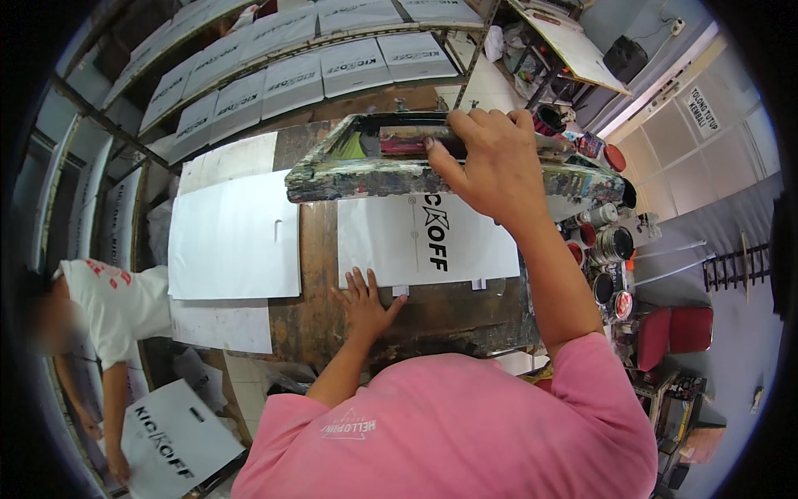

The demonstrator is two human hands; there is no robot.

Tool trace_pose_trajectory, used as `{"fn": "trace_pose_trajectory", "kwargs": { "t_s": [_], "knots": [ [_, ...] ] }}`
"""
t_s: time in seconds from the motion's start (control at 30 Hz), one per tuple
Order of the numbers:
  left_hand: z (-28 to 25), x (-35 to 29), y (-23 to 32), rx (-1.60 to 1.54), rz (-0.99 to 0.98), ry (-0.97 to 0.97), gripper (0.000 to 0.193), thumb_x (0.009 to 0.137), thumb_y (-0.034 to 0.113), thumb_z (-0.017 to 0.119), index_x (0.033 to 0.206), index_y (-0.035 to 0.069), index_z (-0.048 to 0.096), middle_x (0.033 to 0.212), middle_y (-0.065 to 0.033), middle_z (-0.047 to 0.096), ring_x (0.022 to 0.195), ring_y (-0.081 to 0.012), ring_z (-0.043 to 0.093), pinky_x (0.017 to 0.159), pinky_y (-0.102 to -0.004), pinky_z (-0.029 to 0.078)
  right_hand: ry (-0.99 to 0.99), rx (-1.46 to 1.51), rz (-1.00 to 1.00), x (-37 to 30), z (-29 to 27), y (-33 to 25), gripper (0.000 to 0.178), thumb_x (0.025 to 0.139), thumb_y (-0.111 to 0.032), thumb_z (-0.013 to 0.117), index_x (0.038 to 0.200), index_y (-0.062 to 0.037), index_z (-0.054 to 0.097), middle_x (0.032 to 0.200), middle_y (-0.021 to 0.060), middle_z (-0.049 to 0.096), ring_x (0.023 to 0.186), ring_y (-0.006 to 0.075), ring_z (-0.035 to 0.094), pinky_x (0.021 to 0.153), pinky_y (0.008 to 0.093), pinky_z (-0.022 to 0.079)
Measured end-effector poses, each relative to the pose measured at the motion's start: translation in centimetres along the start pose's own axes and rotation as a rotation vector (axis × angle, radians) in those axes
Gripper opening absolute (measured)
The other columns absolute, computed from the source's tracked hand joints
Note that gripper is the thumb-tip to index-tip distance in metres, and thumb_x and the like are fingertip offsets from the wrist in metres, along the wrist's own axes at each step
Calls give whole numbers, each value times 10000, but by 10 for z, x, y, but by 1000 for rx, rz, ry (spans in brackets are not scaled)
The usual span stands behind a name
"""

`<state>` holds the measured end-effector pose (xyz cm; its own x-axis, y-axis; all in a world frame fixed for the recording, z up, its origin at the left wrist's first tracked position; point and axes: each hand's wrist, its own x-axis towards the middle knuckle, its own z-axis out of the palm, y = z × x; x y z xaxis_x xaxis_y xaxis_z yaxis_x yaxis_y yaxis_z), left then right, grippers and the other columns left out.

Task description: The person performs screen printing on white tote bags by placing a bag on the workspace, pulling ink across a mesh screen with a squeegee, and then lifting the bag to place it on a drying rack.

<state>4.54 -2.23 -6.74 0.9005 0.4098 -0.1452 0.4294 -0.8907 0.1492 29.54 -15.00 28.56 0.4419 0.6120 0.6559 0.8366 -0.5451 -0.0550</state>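
Observation:
My right hand (pixel 497 162) grips the paint-crusted screen printing frame (pixel 366 180), which is tilted up over the far part of the worktable. A dark squeegee-like bar (pixel 449 138) lies inside the frame, partly hidden by my fingers. Under the frame's near side lies a flat white bag (pixel 374 241) with black lettering; its far end is covered. My left hand (pixel 366 306) is open, fingers spread, at the bag's near left corner, beside a small pale tab (pixel 401 292). To the left sits a stack of blank white bags (pixel 233 237), with a handle slot showing in the top one.
Racks (pixel 291 50) of printed bags stand behind and left. At the lower left a co-worker (pixel 116 308) holds a printed bag (pixel 179 441). Paint cans (pixel 611 243) crowd the table's right side, with a red chair (pixel 686 330) beyond them.

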Motion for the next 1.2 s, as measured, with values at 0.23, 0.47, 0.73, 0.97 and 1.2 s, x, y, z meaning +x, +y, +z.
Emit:
{"fn": "trace_pose_trajectory", "kwargs": {
  "t_s": [0.23,0.47,0.73,0.97,1.2],
  "knots": [
    [-17,1,5,-99,-61,-71,1210,879,900,396,1648,-19,227,1732,-254,131,1617,-427,-13,1174,-744,-134,34,34,18,28,-3,8,365,900,-429,669,864,-66,679,780,93,652,815,282,646,873,465,421],
    [-58,21,25,-538,141,173,824,992,525,653,1585,7,410,1612,-292,404,1557,-467,268,1245,-655,138,55,52,10,32,1,12,389,906,-437,646,885,-55,721,772,102,681,801,294,663,863,465,423],
    [-105,54,38,-1038,-84,614,392,1013,45,609,1396,-35,618,1460,-268,589,1428,-380,519,1186,-456,399,14,40,15,21,-1,6,402,921,-435,632,882,-42,708,787,112,682,820,318,666,846,480,408],
    [-118,8,-85,-1061,-345,697,436,990,105,626,1420,36,643,1514,-226,568,1388,-315,572,1091,-371,473,-26,42,48,4,-8,-2,405,937,-443,617,903,-46,688,821,102,684,871,299,655,887,468,394],
    [-90,-24,-253,-635,-496,781,456,925,144,667,1363,18,679,1392,-229,663,1236,-328,664,1010,-385,515,-37,29,73,-6,-7,-13,391,930,-434,620,942,-51,700,833,97,687,868,288,652,882,459,388]
  ]
}}
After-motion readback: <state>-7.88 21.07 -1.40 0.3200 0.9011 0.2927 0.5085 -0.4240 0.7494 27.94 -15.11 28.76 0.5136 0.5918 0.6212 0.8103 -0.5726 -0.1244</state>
